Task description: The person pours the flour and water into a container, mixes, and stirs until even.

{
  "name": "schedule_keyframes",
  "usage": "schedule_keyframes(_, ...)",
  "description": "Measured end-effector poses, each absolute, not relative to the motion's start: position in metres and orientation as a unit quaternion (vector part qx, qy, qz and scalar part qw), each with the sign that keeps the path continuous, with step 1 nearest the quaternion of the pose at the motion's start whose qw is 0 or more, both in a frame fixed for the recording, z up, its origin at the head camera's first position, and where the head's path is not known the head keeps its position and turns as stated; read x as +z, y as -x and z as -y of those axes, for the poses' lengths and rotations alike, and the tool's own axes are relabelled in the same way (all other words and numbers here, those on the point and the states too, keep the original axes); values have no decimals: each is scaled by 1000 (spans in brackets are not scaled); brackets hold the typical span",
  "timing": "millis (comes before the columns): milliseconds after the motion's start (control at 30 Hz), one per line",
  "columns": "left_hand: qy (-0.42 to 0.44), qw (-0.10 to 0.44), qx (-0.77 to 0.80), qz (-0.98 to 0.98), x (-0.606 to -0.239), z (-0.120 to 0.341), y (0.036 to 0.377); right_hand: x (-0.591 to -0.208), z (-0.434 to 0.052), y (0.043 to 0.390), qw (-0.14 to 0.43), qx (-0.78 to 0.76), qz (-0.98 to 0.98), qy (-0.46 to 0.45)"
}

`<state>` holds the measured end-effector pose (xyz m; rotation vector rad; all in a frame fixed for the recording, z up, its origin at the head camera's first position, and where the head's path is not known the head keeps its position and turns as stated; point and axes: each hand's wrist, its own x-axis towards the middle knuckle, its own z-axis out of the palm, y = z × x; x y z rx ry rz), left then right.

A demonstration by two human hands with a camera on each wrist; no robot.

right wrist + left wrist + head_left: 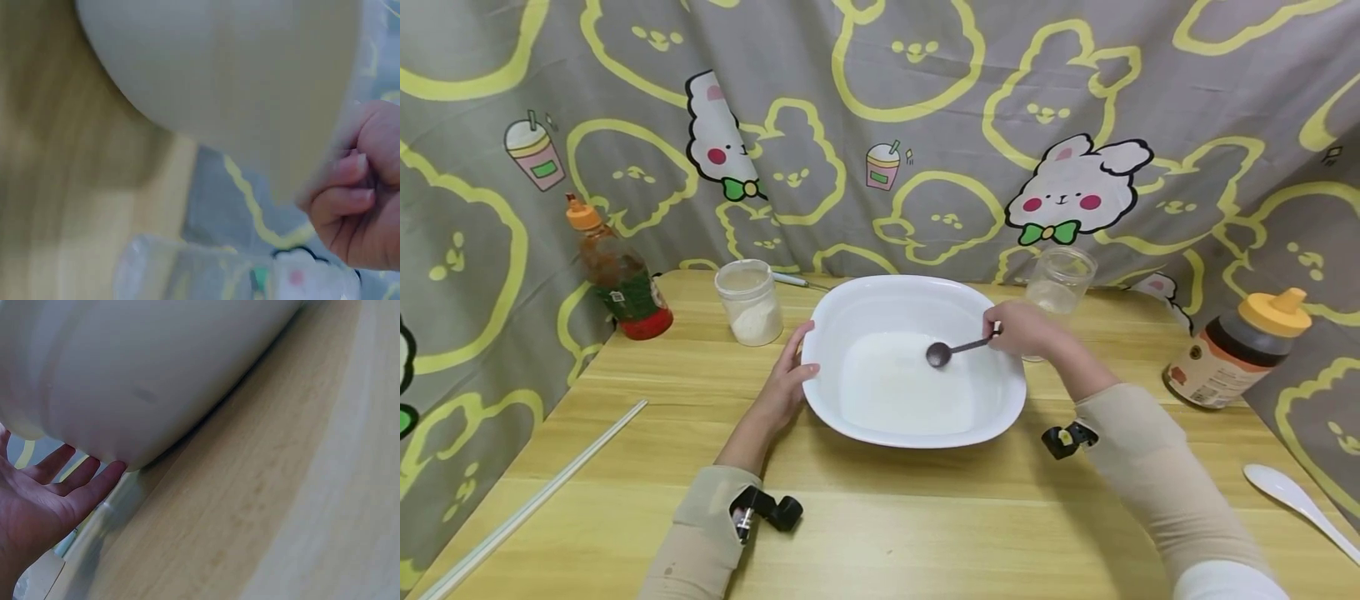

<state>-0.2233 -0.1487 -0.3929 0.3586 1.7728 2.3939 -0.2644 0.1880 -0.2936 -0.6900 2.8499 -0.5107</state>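
A large white basin (910,287) stands on the table, with a smooth white layer (887,392) across its bottom. My left hand (785,385) holds the basin's left side. Its thumb lies over the rim, and in the left wrist view spread fingers (103,481) touch the outer wall. Over the right rim, my right hand (1022,327) grips a dark measuring spoon (937,356) by the handle end. The spoon's bowl hangs over the white layer inside the basin. Curled fingers (340,203) show in the right wrist view, where the basin wall hides the spoon.
Behind the basin's left side stands a jar of white powder (752,312); a clear jar (1063,279) stands behind its right. A red-bottomed sauce bottle (628,287) is far left, a yellow-capped bottle (1232,354) far right. Chopsticks (550,492) and a white spoon (1288,492) flank my arms.
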Motion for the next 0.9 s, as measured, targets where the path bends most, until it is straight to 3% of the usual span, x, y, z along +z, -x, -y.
schedule_keyframes(167,-120,70,796,-589,-393,149,223,-314,-165,265,78,-236,-933,260)
schedule_keyframes(367,-125,70,793,-592,-395,149,223,-331,-150,255,185,-347,-867,305)
schedule_keyframes(533,-124,73,794,-591,-394,149,223,-322,-159,244,258,-318,-844,348)
schedule_keyframes(667,-123,69,793,-593,-393,149,224,-307,-174,242,239,-265,-861,362)
schedule_keyframes(900,-121,71,792,-594,-392,150,224,-295,-189,252,120,-207,-925,296)
